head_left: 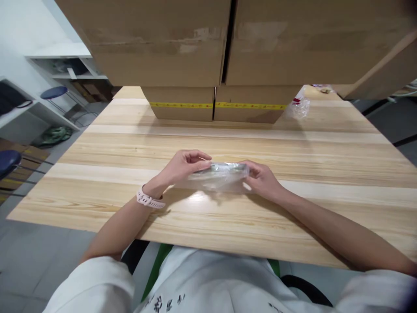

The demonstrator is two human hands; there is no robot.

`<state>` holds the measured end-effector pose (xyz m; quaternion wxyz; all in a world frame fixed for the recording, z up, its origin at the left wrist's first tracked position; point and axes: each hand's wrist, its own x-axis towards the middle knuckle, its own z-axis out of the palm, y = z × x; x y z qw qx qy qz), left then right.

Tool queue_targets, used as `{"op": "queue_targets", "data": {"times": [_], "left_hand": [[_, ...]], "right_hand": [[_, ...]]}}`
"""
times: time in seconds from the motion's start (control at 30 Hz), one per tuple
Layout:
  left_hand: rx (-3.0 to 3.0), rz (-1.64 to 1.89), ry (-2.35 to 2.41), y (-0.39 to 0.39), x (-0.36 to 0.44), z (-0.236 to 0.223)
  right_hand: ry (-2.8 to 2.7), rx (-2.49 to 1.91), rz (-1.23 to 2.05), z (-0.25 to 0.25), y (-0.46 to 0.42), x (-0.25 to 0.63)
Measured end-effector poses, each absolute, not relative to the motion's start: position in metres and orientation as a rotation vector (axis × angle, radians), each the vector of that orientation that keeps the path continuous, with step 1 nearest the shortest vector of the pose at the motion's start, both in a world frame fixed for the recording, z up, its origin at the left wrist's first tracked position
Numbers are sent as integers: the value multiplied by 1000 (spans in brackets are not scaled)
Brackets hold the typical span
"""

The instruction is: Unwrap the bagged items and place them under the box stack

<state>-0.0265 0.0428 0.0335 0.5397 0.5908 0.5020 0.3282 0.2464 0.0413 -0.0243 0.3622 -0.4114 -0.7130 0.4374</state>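
Between my two hands is a clear plastic bag [216, 179] with a slim, greyish-green item [224, 167] inside; its kind cannot be made out through the film. My left hand [190, 165], with a pale pink band on the wrist, pinches the bag's left end between thumb and fingers. At the other end, my right hand [261, 177] grips the film with its fingers closed. The bag is held low over the wooden table [107, 191], and its loose lower part hangs toward me.
Large cardboard boxes [156, 48] are stacked across the back of the table, overhanging smaller boxes [184, 98] with yellow measuring-tape strips. Crumpled clear plastic [299, 106] lies to their right. Blue stools [54, 92] and white shelving [61, 54] stand on the floor at left.
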Motion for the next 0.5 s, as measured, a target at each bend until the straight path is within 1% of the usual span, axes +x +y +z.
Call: {"op": "queue_targets", "data": {"times": [0.1, 0.13, 0.2, 0.27, 0.33, 0.4, 0.5], "left_hand": [[1221, 1027, 1260, 50, -33, 28], [1209, 1105, 1282, 51, -34, 27], [1290, 1206, 1350, 50, -36, 23], [1421, 1221, 1415, 48, -36, 20], [1557, 1186, 1460, 44, -33, 16], [1733, 1137, 1492, 39, -27, 12], [1990, 1028, 1493, 30, -17, 6]], "right_hand": [[-1612, -1184, 1281, -32, 54, 235], [-1586, -1229, 1258, -34, 58, 235], [-1599, -1302, 1075, -37, 64, 237], [-1641, -1320, 805, -37, 66, 243], [-1706, -1280, 604, -36, 63, 246], [-1863, -1156, 520, -35, 57, 244], [-2120, -949, 504, -35, 46, 233]]}}
